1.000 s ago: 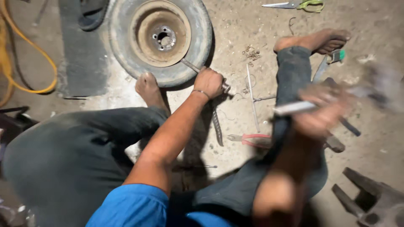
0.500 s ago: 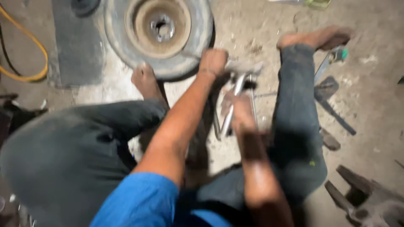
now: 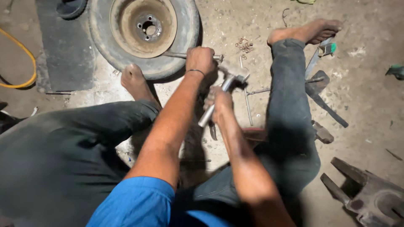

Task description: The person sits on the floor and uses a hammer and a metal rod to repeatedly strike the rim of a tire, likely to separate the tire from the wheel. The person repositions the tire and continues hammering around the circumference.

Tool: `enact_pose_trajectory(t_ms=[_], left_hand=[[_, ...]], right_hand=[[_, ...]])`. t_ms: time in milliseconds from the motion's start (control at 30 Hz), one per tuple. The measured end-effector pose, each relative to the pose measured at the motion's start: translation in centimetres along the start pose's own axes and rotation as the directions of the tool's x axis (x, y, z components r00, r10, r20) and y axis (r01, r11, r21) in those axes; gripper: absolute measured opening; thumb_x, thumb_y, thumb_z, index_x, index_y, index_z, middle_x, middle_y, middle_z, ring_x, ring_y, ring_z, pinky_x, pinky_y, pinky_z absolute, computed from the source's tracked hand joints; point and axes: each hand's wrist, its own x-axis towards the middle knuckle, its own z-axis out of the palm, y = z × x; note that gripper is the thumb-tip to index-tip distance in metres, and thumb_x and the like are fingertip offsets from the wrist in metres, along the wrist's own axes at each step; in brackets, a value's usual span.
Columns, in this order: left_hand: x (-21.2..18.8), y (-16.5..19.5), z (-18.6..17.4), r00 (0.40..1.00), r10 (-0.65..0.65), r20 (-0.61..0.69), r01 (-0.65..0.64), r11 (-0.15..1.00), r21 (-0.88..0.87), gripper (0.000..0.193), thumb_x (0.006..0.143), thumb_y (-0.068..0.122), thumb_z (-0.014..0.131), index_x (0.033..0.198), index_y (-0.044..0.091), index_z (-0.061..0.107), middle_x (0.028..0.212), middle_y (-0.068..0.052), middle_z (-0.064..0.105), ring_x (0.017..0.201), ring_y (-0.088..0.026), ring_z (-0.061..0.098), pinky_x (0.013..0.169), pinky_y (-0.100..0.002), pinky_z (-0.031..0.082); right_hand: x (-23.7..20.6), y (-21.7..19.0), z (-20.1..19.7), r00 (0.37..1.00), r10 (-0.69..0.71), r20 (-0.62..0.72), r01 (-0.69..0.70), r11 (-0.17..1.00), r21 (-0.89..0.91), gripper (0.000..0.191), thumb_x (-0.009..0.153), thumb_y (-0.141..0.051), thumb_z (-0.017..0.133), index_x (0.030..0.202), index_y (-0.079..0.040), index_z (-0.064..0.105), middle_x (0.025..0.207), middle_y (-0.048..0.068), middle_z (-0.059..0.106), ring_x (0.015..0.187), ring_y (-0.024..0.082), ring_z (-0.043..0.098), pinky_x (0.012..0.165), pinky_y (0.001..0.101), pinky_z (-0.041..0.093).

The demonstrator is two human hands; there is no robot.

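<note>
Far left: yellow hose [image 3: 19, 63] curves over dusty concrete floor [image 3: 370, 105], beside a flat dark rubber mat [image 3: 59, 54]. Right of mat, w/ its near edge by the person's bare foot, lies the wheel [image 3: 145, 35]: worn black tyre round a rusty dished steel rim w/ small bolt holes at centre.

Left hand [image 3: 201, 60] is clenched round a thin metal rod [image 3: 176, 55], at the tyre's near-right edge; rod runs left-right, its left end going onto the tyre, its right end sticking out past the knuckles. Whether the tip is under the bead, can't tell.

Just near & right of it, right hand [image 3: 219, 103] grips the hammer [image 3: 223, 90] by its smooth steel handle, fist closed; handle slants up-right, head blurred, just beside the left hand & rod's right end.

Right of hands: small rusty nuts [image 3: 244, 44] scattered far side, thin rods [image 3: 248, 105] on floor betw. the hands & right leg. Further right: long flat dark metal tools [image 3: 324, 98] past the leg. Near right corner: heavy grey cast-metal part [image 3: 370, 195] w/ prongs.
</note>
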Motion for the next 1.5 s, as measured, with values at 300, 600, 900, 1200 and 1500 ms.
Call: enact_pose_trajectory(t_ms=[300,600,900,1200,1500], left_hand=[[-0.5,-1.2,0.1,0.995,0.073,-0.067,-0.074,0.997,-0.009,0.011,0.07,0.024,0.077,0.074,0.014,0.074,0.076,-0.016,0.072,0.08,-0.038,0.071,0.077,-0.053,0.051],[-2.0,-2.8,2.3,0.992,0.044,-0.115,-0.045,0.999,-0.003,0.005,0.079,0.014,0.071,0.077,0.017,0.075,0.082,-0.015,0.073,0.089,-0.037,0.069,0.083,-0.053,0.048],[-3.9,-3.9,1.5,0.987,0.106,-0.124,-0.108,0.994,-0.014,0.006,0.071,0.015,0.072,0.077,0.013,0.073,0.083,-0.012,0.073,0.091,-0.035,0.066,0.084,-0.051,0.046],[-4.4,-4.1,1.4,0.998,0.061,-0.022,-0.062,0.998,-0.034,0.01,0.077,0.015,0.071,0.086,0.013,0.073,0.097,-0.012,0.072,0.103,-0.035,0.064,0.094,-0.05,0.046],[-8.5,-11.9,-3.1,0.946,-0.03,-0.323,0.087,0.983,0.164,0.098,0.072,0.039,0.077,0.154,0.005,0.036,0.153,-0.03,0.041,0.141,-0.049,0.037,0.12,-0.052,0.026]], right_hand=[[-5.4,-15.8,-12.6,0.763,-0.632,0.136,0.507,0.715,0.481,0.018,0.091,-0.014,0.064,0.08,-0.014,0.05,0.056,-0.004,0.039,0.041,0.011,0.036,0.036,0.0291,0.031],[0.6,2.5,-0.3,1.0,0.027,-0.011,-0.029,0.992,-0.119,0.018,0.092,-0.015,0.063,0.08,-0.014,0.05,0.057,-0.004,0.038,0.042,0.011,0.036,0.037,0.0286,0.03],[-2.9,-10.0,-7.3,0.807,-0.563,0.177,0.48,0.801,0.357,0.018,0.093,-0.016,0.062,0.081,-0.015,0.049,0.057,-0.004,0.038,0.042,0.011,0.036,0.037,0.0281,0.029],[3.0,4.1,-2.7,0.995,0.067,0.08,-0.06,0.994,-0.094,0.017,0.094,-0.018,0.061,0.082,-0.015,0.049,0.057,-0.004,0.037,0.043,0.011,0.035,0.037,0.0276,0.028],[6.3,0.1,-4.0,0.992,0.053,0.118,-0.075,0.98,0.185,0.022,0.094,-0.02,0.062,0.082,-0.018,0.043,0.058,-0.005,0.036,0.045,0.009,0.035,0.043,0.0272,0.032]])
